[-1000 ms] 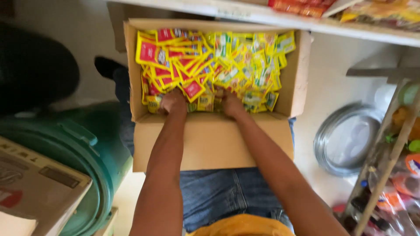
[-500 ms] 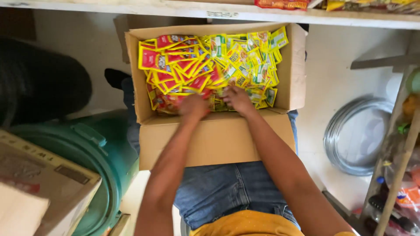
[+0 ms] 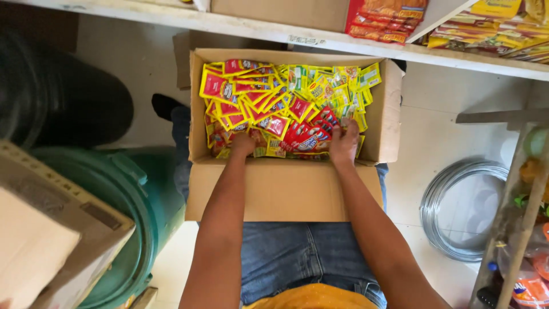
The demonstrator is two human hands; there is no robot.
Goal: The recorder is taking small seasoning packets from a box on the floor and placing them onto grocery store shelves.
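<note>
Two hands, left hand (image 3: 243, 145) and right hand (image 3: 344, 143), dig into red-and-yellow sachets (image 3: 280, 109) at the near wall of a lap-balanced cardboard box (image 3: 283, 191), each grip closing on packets to gather them.

Open cardboard box (image 3: 284, 189) rests on the person's lap, over blue jeans (image 3: 297, 257). It is filled with small yellow and red sachets (image 3: 274, 97). Left hand (image 3: 242, 144) and right hand (image 3: 344, 144) both dug into the sachets at the near edge of the pile, fingers partly buried. Green drum (image 3: 123, 217) just left of the box. Coiled wire ring (image 3: 464, 209) on the floor to the right. A shelf (image 3: 320, 39) runs above.
</note>
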